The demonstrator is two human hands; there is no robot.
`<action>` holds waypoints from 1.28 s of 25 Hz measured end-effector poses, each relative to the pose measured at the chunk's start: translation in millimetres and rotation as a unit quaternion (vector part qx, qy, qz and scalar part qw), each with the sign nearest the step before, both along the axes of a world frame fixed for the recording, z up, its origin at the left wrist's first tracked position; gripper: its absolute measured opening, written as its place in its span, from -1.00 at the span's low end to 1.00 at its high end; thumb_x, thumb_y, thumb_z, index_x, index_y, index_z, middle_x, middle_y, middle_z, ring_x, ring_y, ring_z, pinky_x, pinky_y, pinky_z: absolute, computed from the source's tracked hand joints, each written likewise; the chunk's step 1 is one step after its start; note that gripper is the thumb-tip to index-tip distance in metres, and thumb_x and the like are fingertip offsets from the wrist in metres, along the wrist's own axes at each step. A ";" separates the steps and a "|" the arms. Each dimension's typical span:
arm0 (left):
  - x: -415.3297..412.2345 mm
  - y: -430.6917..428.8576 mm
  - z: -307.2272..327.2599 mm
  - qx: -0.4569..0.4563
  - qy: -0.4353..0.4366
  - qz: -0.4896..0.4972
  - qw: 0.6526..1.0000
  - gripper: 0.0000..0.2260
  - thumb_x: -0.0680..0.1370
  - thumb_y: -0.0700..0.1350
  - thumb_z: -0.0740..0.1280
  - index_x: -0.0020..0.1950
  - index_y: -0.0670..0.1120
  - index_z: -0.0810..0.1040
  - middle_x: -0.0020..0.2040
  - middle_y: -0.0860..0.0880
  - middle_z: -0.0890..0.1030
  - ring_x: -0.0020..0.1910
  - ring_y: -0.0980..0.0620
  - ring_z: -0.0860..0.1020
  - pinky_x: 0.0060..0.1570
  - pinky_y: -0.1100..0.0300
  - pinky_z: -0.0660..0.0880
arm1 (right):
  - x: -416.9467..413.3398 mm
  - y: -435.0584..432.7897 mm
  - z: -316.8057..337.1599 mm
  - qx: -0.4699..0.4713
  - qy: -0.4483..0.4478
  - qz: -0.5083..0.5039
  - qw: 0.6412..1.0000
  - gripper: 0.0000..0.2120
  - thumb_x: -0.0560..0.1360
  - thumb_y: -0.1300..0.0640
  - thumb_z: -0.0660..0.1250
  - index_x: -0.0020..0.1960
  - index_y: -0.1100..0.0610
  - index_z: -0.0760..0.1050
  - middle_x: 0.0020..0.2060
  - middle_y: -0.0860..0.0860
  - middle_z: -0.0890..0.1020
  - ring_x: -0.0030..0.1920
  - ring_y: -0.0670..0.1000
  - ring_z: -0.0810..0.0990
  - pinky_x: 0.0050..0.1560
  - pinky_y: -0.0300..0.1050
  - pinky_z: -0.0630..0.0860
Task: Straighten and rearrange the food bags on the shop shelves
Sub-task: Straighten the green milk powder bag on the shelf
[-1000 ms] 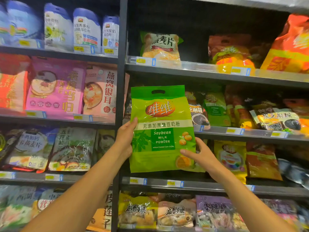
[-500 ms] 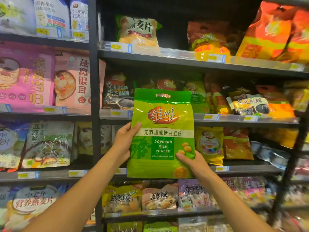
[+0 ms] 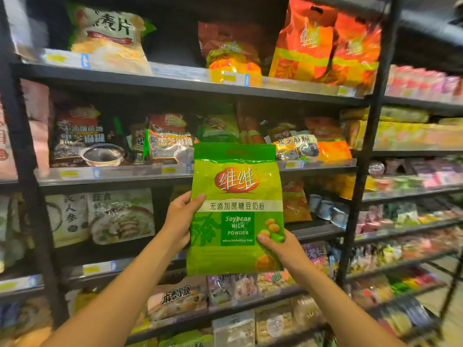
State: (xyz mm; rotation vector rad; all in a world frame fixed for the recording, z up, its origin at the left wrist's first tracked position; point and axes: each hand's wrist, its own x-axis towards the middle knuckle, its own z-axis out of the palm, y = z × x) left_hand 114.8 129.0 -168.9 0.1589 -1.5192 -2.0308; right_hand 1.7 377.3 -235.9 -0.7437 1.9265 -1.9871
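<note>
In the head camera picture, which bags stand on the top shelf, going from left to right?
Oat flakes bag → dark red bag, with a small yellow-orange bag in front of it → two tall orange-red bags, side by side.

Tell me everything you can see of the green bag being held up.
The green bag is a glossy, flat plastic pouch, upright, its front facing the camera. It has a darker green top band, a red oval logo, a pale strip of Chinese text and "Soybean Milk Powder" printed above soybean pictures. The left hand grips its left edge, the right hand its lower right corner, before the shelves.
</note>
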 end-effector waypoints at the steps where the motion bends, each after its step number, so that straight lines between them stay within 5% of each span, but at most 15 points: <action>1: -11.2 14.1 0.5 0.001 0.000 0.002 1.000 -0.86 0.65 -0.20 0.35 0.14 -0.12 0.69 0.05 -0.21 0.75 -0.10 -0.11 0.75 -0.10 -0.04 0.71 | -10.6 13.8 0.9 0.001 0.003 -0.005 1.000 -0.62 0.49 0.07 0.53 0.27 0.01 0.54 0.11 0.04 0.73 0.08 0.02 0.73 0.06 -0.06 0.67; 6: -60.1 65.9 7.8 0.022 0.009 0.011 1.000 -0.84 0.63 -0.20 0.38 0.17 -0.14 0.69 0.08 -0.22 0.75 -0.01 -0.16 0.73 0.11 -0.15 0.64 | -58.2 67.6 10.7 0.006 0.025 -0.006 1.000 -0.68 0.52 0.13 0.51 0.24 0.06 0.56 0.00 0.00 0.74 -0.06 -0.13 0.73 -0.10 -0.26 0.62; 10: -86.9 92.1 22.1 0.032 0.014 0.033 0.999 -0.79 0.64 -0.20 0.38 0.24 -0.20 0.67 0.08 -0.23 0.75 0.05 -0.22 0.73 0.15 -0.23 0.62 | -96.3 86.7 27.0 0.007 0.038 0.014 0.999 -0.60 0.49 0.08 0.54 0.29 0.08 0.56 0.11 0.09 0.74 0.13 0.08 0.72 0.27 0.13 0.60; 14: -106.8 91.0 47.5 0.033 0.010 0.063 0.997 -0.81 0.64 -0.18 0.38 0.23 -0.16 0.67 0.08 -0.23 0.75 0.09 -0.23 0.72 0.15 -0.22 0.63 | -120.9 80.3 54.2 -0.017 0.074 0.011 0.997 -0.63 0.51 0.10 0.53 0.29 0.03 0.58 0.06 0.00 0.75 0.09 -0.01 0.71 0.08 -0.14 0.60; 22: -154.7 33.0 117.2 -0.025 -0.022 0.084 0.996 -0.93 0.64 -0.25 0.37 0.10 -0.19 0.62 -0.15 -0.12 0.76 -0.18 -0.08 0.72 -0.08 -0.04 0.69 | -182.1 14.4 122.9 0.007 0.136 0.008 0.991 -0.72 0.53 -0.04 0.49 0.20 0.03 0.64 0.10 -0.03 0.73 0.18 0.01 0.67 0.29 0.02 0.53; 29: -209.9 -31.3 166.6 -0.048 -0.038 0.069 0.996 -0.84 0.59 -0.39 0.35 0.14 -0.23 0.63 -0.19 -0.18 0.74 -0.37 -0.06 0.73 -0.42 0.06 0.67 | -241.9 -46.9 193.2 0.051 0.082 0.066 0.993 -0.69 0.52 -0.13 0.48 0.19 -0.01 0.63 0.06 0.04 0.76 0.08 0.13 0.74 0.19 0.20 0.64; 32: -233.7 -63.3 184.9 -0.050 -0.033 0.090 0.994 -0.81 0.58 -0.40 0.36 0.16 -0.24 0.59 -0.06 -0.26 0.70 -0.36 -0.07 0.72 -0.42 0.05 0.67 | -263.9 -67.6 220.9 0.036 0.069 0.125 0.989 -0.64 0.49 -0.04 0.52 0.22 0.10 0.62 0.03 0.10 0.76 -0.01 0.10 0.77 -0.05 0.06 0.71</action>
